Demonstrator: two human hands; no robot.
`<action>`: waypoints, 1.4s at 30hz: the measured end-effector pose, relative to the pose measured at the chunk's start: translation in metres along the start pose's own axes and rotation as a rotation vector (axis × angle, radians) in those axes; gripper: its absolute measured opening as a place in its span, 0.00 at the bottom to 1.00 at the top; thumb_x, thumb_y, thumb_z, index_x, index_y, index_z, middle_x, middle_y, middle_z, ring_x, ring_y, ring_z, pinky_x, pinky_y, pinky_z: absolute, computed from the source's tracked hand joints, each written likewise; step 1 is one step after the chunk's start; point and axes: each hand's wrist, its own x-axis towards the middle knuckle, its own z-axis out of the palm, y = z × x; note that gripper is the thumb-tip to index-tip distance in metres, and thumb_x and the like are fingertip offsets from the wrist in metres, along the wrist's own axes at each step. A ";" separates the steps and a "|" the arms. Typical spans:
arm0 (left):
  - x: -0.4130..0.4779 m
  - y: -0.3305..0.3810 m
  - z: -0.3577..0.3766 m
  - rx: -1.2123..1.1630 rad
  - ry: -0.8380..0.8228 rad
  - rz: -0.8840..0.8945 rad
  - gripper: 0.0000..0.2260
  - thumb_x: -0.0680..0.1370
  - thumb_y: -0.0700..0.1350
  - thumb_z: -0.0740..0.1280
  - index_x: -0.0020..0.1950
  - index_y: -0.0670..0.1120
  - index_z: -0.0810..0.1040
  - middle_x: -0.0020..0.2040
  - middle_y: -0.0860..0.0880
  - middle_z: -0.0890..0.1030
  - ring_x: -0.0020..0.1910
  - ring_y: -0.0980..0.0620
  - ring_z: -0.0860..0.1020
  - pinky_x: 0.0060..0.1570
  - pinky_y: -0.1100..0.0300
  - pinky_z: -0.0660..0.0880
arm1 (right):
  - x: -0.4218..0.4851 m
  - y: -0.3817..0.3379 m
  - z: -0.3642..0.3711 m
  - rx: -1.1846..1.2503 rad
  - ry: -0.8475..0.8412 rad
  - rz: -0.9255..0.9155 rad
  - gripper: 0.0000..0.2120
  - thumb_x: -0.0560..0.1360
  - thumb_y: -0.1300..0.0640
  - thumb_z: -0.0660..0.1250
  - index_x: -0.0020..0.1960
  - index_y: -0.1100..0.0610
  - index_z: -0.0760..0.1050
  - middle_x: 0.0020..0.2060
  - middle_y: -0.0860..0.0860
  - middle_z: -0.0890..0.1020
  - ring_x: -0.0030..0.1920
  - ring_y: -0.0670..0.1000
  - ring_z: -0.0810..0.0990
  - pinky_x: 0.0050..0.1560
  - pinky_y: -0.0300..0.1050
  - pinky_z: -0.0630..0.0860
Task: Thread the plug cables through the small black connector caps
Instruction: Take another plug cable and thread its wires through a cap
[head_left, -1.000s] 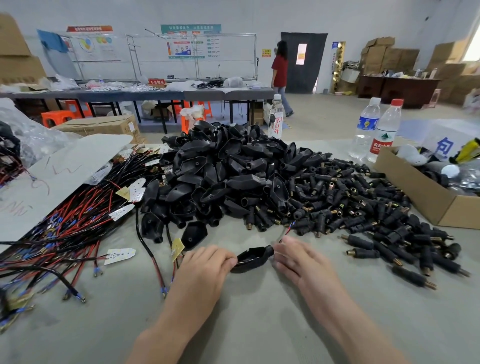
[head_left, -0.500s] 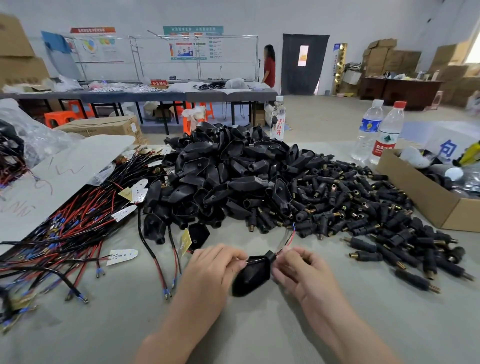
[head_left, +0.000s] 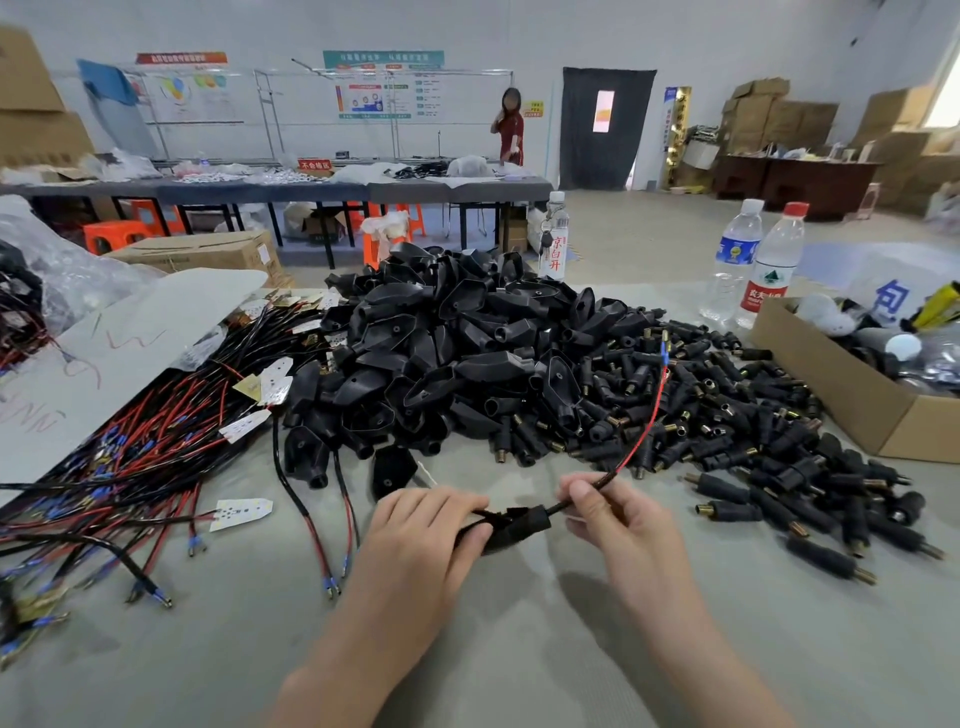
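So the step in hand looked like the pull-through on one piece. The left hand was curled around a single black cap, holding it just above the table with the narrow end pointing right. The right hand pinched the cable between thumb and fingertips, right where it came out of that narrow end. The red lead arced up and away, with a blue terminal at its tip, so I'd say the wire was already through the hole. My guess for the next move: draw the rest of the slack through while the left hand steadies the cap, then set it aside and grab another. What it needs is a straight pull, so the lead doesn't kink at the opening. Counts: one cap and one cable in play, two hands on them. The heap of caps behind them was way too many to count, and same for the barrel plugs spread to the right and the bundle of cables on the left. Also three water bottles and one cardboard box at the right edge.
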 end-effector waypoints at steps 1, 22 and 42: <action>-0.001 -0.002 -0.001 -0.004 -0.021 -0.023 0.14 0.81 0.54 0.59 0.57 0.51 0.81 0.53 0.59 0.81 0.53 0.56 0.78 0.60 0.58 0.69 | 0.001 -0.002 -0.003 0.009 0.006 -0.022 0.08 0.79 0.59 0.65 0.47 0.53 0.83 0.40 0.46 0.85 0.43 0.44 0.84 0.48 0.39 0.81; -0.004 0.001 0.000 -0.166 -0.208 -0.209 0.21 0.77 0.63 0.62 0.67 0.55 0.72 0.71 0.58 0.68 0.68 0.59 0.68 0.65 0.62 0.65 | 0.008 -0.007 -0.023 0.197 0.136 -0.047 0.12 0.84 0.56 0.59 0.51 0.48 0.81 0.45 0.52 0.86 0.46 0.50 0.85 0.48 0.46 0.84; 0.000 0.017 0.007 -0.074 -0.339 -0.069 0.32 0.78 0.67 0.59 0.79 0.58 0.56 0.67 0.65 0.68 0.65 0.64 0.64 0.64 0.70 0.55 | 0.007 -0.009 -0.023 0.174 0.161 -0.077 0.10 0.83 0.54 0.61 0.52 0.48 0.82 0.46 0.53 0.86 0.48 0.51 0.85 0.46 0.49 0.85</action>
